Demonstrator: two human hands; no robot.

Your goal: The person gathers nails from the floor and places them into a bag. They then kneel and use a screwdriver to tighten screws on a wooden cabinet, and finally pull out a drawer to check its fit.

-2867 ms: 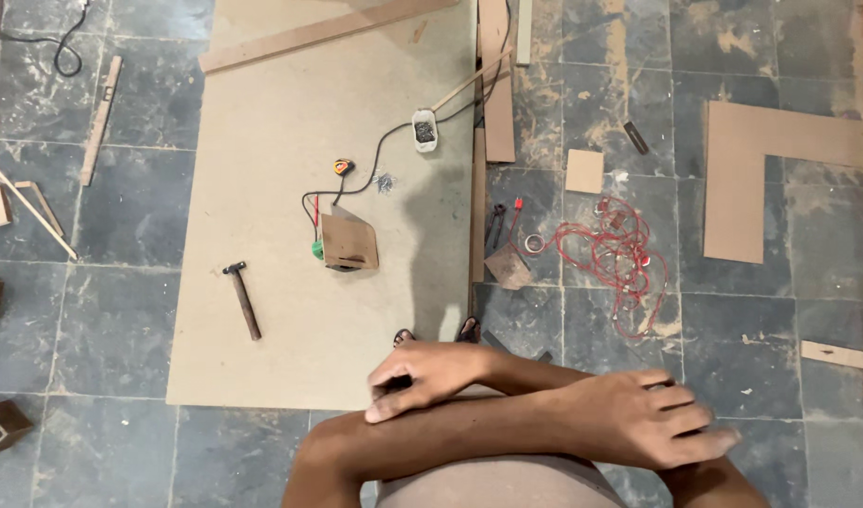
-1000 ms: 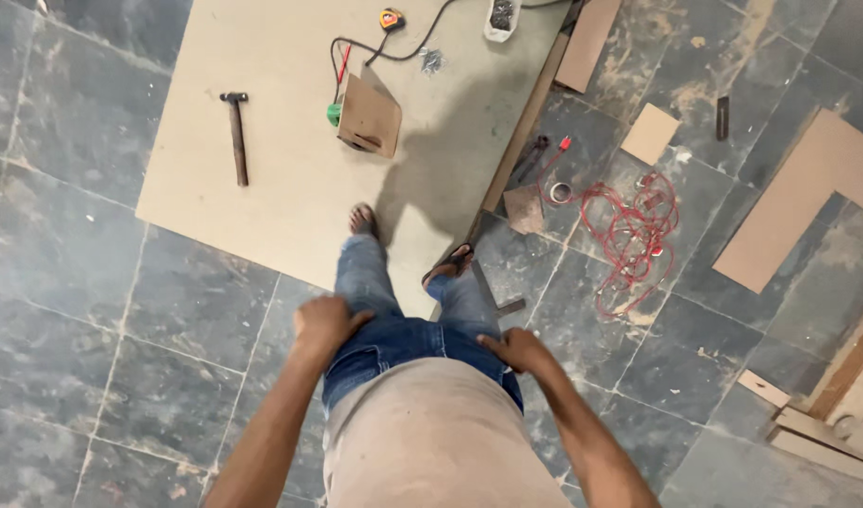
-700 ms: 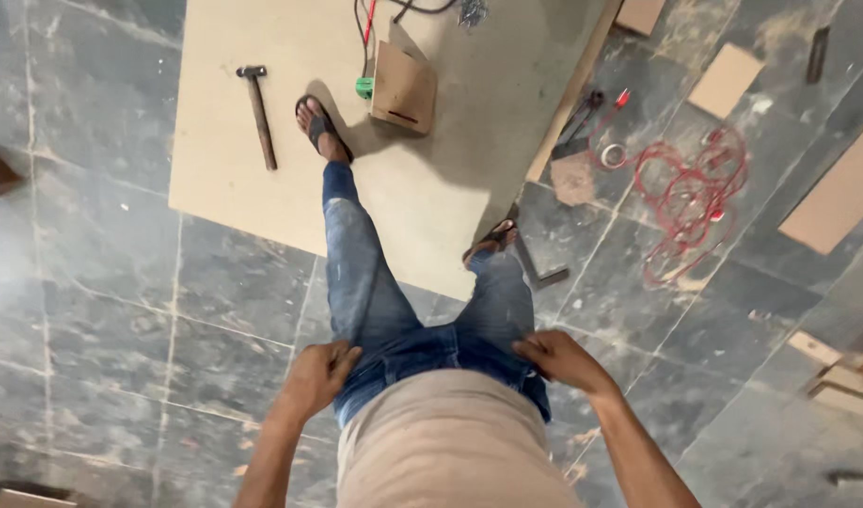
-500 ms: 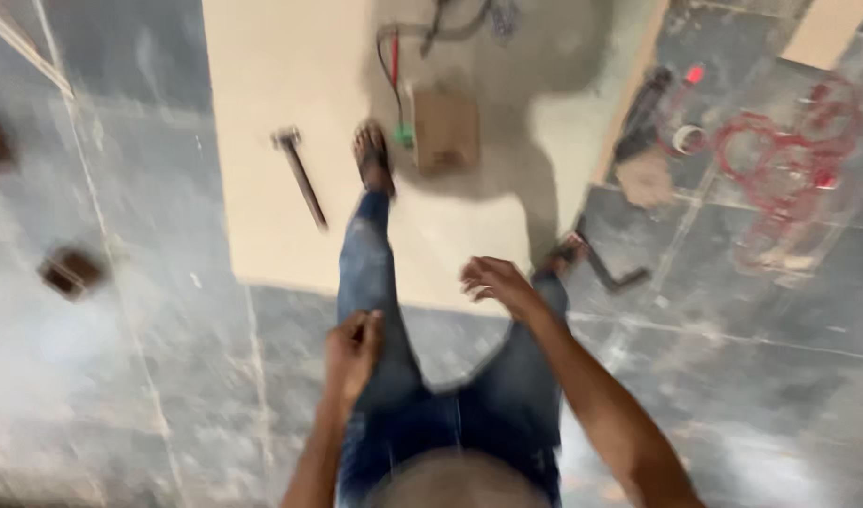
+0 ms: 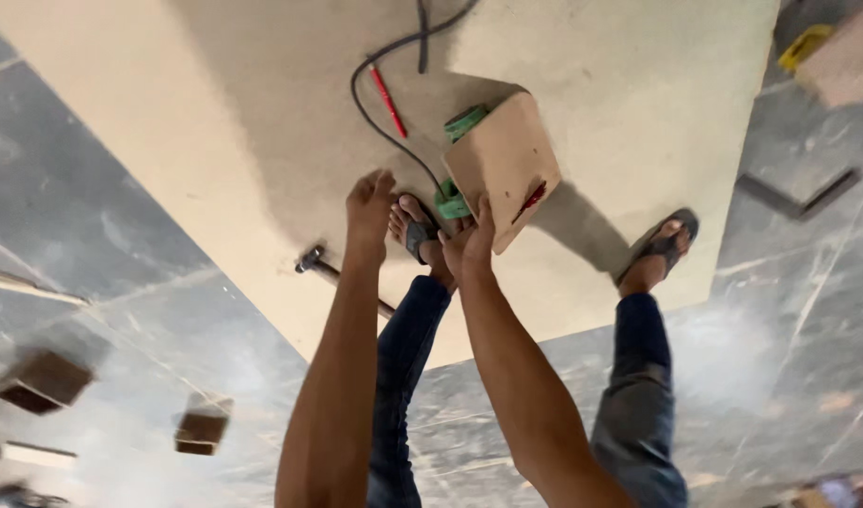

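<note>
Right hand (image 5: 473, 243): arm stretched downward, fingers loosely extended, fingertips at the near edge of a small tan board piece (image 5: 503, 167); whether they touch it cannot be told, and nothing is gripped. Left hand (image 5: 370, 205): arm stretched alongside, fingers spread and relaxed, holding nothing, hovering above the large sheet just left of the sandalled left foot (image 5: 414, 229). Small tan board piece: roughly square, lying tilted on the sheet, with a red mark on its near right corner. Green tool (image 5: 459, 162): mostly hidden under the board piece, showing at its far and near left edges. Black cable (image 5: 384, 80): runs in a curve from the far edge of the view to the green tool. Red pencil (image 5: 387, 101): lies on the sheet just beside the cable. Hammer (image 5: 319, 265): lies near the sheet's near-left edge, its handle partly hidden behind the left arm. Large pale fibreboard sheet (image 5: 215, 122): lies flat on the grey tiled floor (image 5: 807, 310); both feet stand on it. Two small wooden blocks (image 5: 44, 379): on the floor, near left, blurred.
</note>
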